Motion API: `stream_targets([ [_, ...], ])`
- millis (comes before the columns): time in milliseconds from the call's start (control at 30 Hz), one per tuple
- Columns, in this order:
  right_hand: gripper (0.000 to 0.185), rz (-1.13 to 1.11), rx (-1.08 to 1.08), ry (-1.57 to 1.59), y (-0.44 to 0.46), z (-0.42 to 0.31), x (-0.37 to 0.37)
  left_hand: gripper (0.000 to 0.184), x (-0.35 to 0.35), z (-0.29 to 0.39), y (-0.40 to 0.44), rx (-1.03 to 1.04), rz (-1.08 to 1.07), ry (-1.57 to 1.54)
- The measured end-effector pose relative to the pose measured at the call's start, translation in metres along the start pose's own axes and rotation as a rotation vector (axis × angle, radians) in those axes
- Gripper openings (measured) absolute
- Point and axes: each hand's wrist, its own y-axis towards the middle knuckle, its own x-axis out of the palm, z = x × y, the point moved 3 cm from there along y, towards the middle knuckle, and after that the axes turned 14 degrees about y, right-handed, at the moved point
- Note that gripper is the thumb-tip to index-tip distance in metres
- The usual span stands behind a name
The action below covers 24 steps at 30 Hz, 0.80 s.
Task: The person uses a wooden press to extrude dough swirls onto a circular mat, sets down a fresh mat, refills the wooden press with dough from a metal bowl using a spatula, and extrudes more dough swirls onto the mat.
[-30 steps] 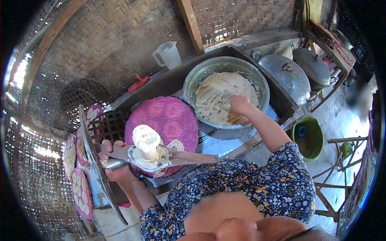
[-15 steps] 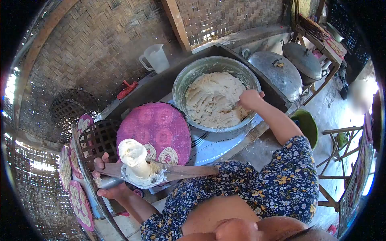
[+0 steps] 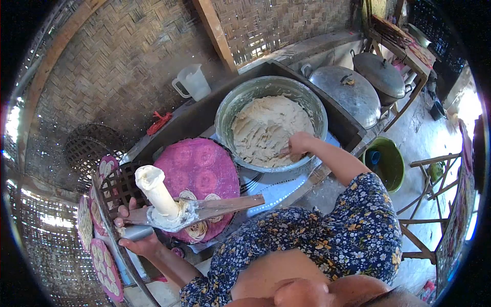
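Observation:
My left hand (image 3: 146, 246) grips a wooden noodle press (image 3: 232, 203), fingers curled over one end of its bar and thumb at the metal cylinder (image 3: 137, 233) beneath. A tall column of pale dough (image 3: 162, 198) stands up from the middle of the press, leaning slightly left. Inside a large metal basin (image 3: 221, 120), my right hand (image 3: 300, 145) has its curled fingers dug into the soft dough (image 3: 268, 125) near the right front side; the fingertips are partly hidden. Under the press lies a round pink mat (image 3: 192, 158) bearing several coils of noodle strands (image 3: 212, 202).
A clear plastic jug (image 3: 194, 84) and red string (image 3: 159, 123) are by the woven wall. Two lidded pots (image 3: 345, 94) stand behind the basin to the right. A green bucket (image 3: 394, 163) sits on the floor. More pink mats with noodles (image 3: 106, 268) stand at left.
My right hand has moved left and toward me within the basin, into the dough. The press has risen slightly, and its dough column shows more of its length. The view has shifted a little.

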Motion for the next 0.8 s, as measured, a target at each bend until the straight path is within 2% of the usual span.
stream_targets([
  [67, 0.058, -0.015, -0.067, -0.046, 0.000, 0.009, -0.010, 0.051, -0.009, 0.001, -0.001, 0.009, -0.068, 0.016],
  [100, 0.058, -0.058, -0.013, 0.087, -0.003, 0.017, -0.018, 0.053, -0.012, 0.003, -0.001, 0.013, -0.099, 0.028],
  [167, 0.059, -0.155, 0.101, 0.350, -0.020, 0.024, -0.042, 0.052, -0.010, 0.010, -0.004, 0.009, -0.024, 0.079],
  [267, 0.062, -0.122, 0.042, 0.368, -0.056, 0.003, -0.080, 0.052, -0.008, 0.016, -0.010, -0.003, 0.053, 0.130],
  [367, 0.060, -0.230, 0.067, 0.168, -0.055, 0.005, -0.081, 0.053, -0.011, 0.015, -0.011, 0.006, 0.049, 0.138],
  [467, 0.059, -0.087, 0.057, -0.153, -0.052, 0.005, -0.067, 0.054, -0.008, 0.011, -0.009, 0.000, 0.027, 0.105],
  [567, 0.052, -0.027, 0.076, -0.241, -0.039, 0.002, -0.061, 0.054, -0.003, 0.008, -0.009, -0.003, -0.019, 0.094],
  [667, 0.045, -0.009, -0.008, -0.319, -0.018, 0.005, -0.041, 0.053, -0.007, 0.009, -0.010, -0.016, -0.091, 0.117],
  [800, 0.036, -0.009, -0.061, -0.227, -0.017, 0.005, -0.021, 0.053, -0.003, 0.009, -0.009, 0.009, -0.123, 0.098],
])
